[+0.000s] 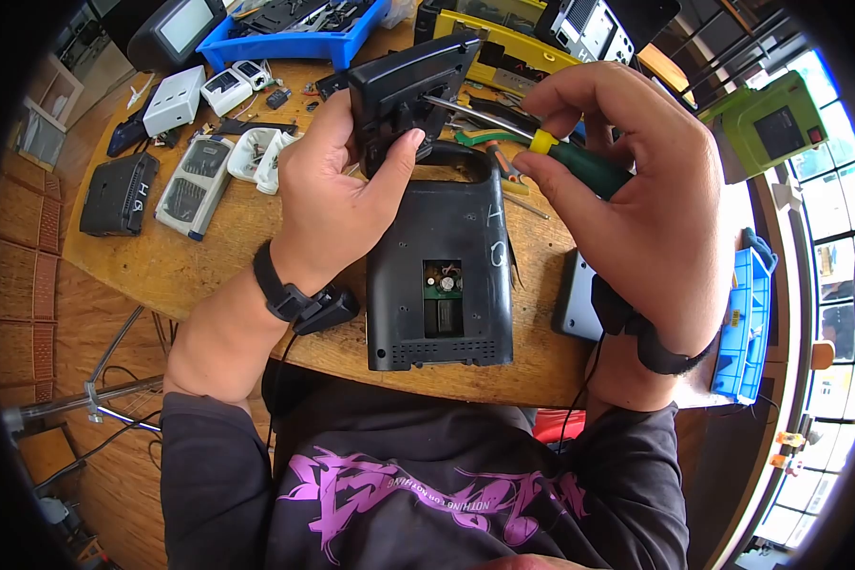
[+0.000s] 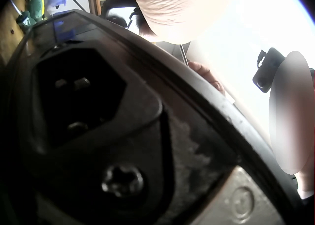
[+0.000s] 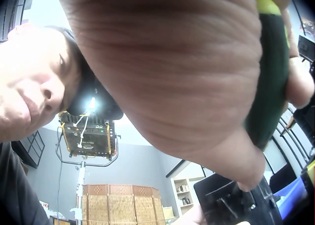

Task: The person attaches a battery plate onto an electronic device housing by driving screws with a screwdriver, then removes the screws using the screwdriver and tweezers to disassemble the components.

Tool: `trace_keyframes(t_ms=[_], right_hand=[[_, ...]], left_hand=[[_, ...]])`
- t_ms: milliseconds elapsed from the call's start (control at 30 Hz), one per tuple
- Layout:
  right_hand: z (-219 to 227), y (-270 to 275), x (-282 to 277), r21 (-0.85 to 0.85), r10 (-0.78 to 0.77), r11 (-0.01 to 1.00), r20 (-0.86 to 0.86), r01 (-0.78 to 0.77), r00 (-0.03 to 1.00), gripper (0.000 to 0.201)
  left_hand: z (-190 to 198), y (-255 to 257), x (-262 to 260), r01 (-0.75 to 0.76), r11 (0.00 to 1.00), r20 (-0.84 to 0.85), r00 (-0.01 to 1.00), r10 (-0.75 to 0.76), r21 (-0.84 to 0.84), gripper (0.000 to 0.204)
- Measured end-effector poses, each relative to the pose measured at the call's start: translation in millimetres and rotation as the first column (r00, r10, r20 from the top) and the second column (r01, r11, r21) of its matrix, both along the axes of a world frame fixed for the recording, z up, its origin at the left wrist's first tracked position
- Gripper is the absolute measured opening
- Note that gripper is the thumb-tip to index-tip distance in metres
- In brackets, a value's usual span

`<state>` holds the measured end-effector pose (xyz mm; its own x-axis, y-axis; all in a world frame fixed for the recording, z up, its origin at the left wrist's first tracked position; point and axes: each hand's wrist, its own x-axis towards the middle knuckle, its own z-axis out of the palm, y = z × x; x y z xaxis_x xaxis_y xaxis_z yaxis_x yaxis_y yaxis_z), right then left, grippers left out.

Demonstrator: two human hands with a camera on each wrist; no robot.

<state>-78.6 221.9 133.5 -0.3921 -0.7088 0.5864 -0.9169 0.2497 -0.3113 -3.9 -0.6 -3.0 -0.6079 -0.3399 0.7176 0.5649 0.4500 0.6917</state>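
In the head view my left hand (image 1: 342, 204) grips a black plastic unit (image 1: 413, 81), tilted up above the table. My right hand (image 1: 651, 180) holds a screwdriver (image 1: 579, 163) with a green and yellow handle, its metal shaft reaching to the unit's face. Whether the tip sits in a screw cannot be told. Below lies a black housing (image 1: 437, 223) with a rectangular opening that shows a circuit board. The left wrist view has a dark casing with a socket and a screw (image 2: 123, 180) close up. The green handle (image 3: 270, 72) rests along the palm in the right wrist view.
A blue tray (image 1: 285, 47) of parts stands at the back left, with a bit case (image 1: 195, 185) and a black box (image 1: 119, 195) nearer. Pliers and other tools lie behind the housing. At the right are a grey-black device (image 1: 577, 296) and a blue basket (image 1: 743, 328).
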Motion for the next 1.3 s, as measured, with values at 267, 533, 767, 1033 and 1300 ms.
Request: trace_keyframes(t_ms=[267,533,767,1033,1300], right_hand=[[3.2,3.0,-0.4,0.039,0.001,0.999,-0.017,0.0,1.0,0.033],[2.7,5.0,-1.0,0.062,0.005,0.998,0.0,-0.005,1.0,0.031],[3.1,7.0,-0.5,0.097,0.008,0.995,0.011,-0.009,1.0,0.03],[4.1,9.7,-0.7,0.131,0.023,0.991,0.035,-0.027,0.999,0.029],[4.8,10.5,-1.2,0.177,0.04,0.983,0.055,-0.049,0.998,0.028]], left_hand=[[-0.1,0.8,0.7,-0.033,0.999,0.019,0.999,0.033,-0.021,0.03],[-0.2,3.3,0.6,-0.033,0.999,0.031,0.999,0.033,-0.01,0.027],[-1.6,4.4,-0.7,-0.034,0.999,0.024,0.999,0.035,-0.018,0.028],[-2.4,3.9,1.1,-0.05,0.998,0.06,0.997,0.052,-0.041,0.027],[-1.4,1.7,2.9,-0.09,0.988,0.036,0.995,0.095,-0.125,0.028]])
